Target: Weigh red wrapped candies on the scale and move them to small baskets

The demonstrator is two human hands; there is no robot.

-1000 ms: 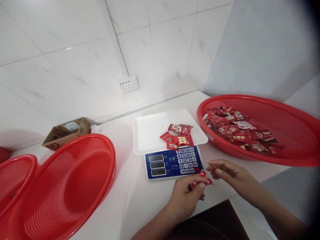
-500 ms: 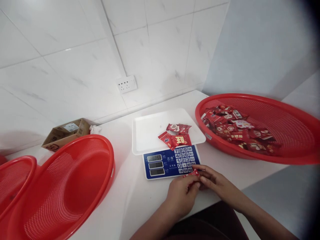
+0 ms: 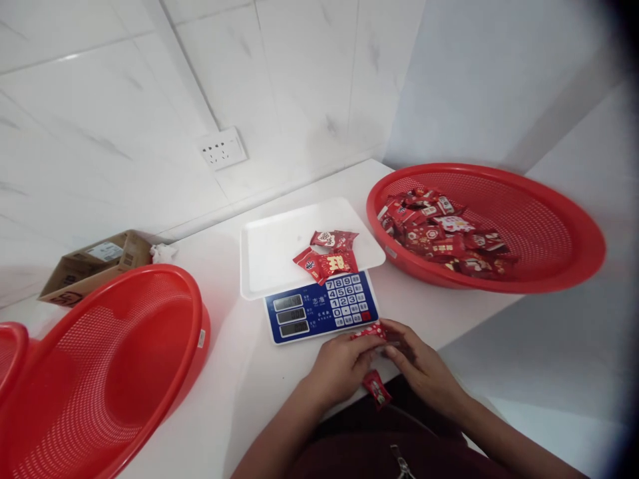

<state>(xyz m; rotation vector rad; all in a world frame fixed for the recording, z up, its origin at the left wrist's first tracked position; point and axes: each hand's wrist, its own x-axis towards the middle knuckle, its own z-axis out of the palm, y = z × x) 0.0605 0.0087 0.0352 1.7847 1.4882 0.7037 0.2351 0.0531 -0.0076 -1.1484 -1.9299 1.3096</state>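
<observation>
My left hand [image 3: 340, 367] and my right hand [image 3: 422, 362] meet at the table's front edge, just below the scale [image 3: 319, 307]. Between their closed fingers is a red candy packet with white spots [image 3: 370, 330], partly covered by the fingers. A second, smaller red wrapped candy [image 3: 377, 389] shows beneath the hands at the table edge; whether the left hand grips it or it hangs loose I cannot tell. Several red candy packets [image 3: 337, 265] lie on the right front part of the scale's white tray [image 3: 272, 249].
At the right, a red perforated basket [image 3: 544, 219] holds a pile of red wrapped candies [image 3: 434, 233]. A large red basket [image 3: 144, 372] stands at the left, beside another red basket [image 3: 12, 352]. Behind them sits an open cardboard box [image 3: 94, 266] near the tiled wall.
The smaller red candy has come into sight below my hands. My hands stay together around the spotted packet, with fingers slightly shifted. The whole view has swung a little to the right.
</observation>
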